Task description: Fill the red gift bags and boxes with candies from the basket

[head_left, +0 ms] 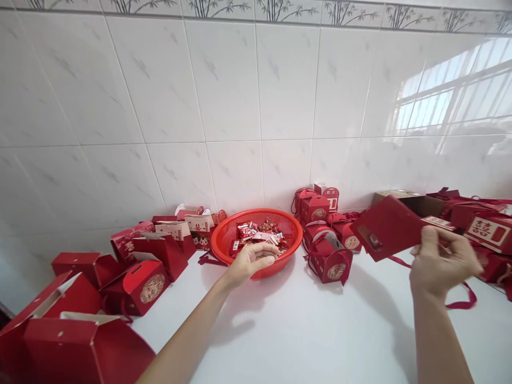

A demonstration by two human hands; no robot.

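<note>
My left hand (pixel 253 261) is at the front rim of a red plastic colander (pixel 256 273), its fingers stretched out and the thumb apart, with nothing visible in it. Inside the colander lie several wrapped candies (pixel 260 234), mostly red and white. Off to the right, my right hand (pixel 442 261) pinches the edge of a red paper gift box (pixel 390 226), lifted above the table and tilted. Dark red ribbon (pixel 464 298) shows below that hand; I cannot tell whether it belongs to the held box.
Closed red gift boxes (pixel 328 261) with ribbons stand right of the colander. More boxes (pixel 486 229) are piled at the far right by a brown carton (pixel 412 205). Open red boxes (pixel 76 346) fill the left side of the white table (pixel 312 330). Behind rises a tiled wall (pixel 232 85).
</note>
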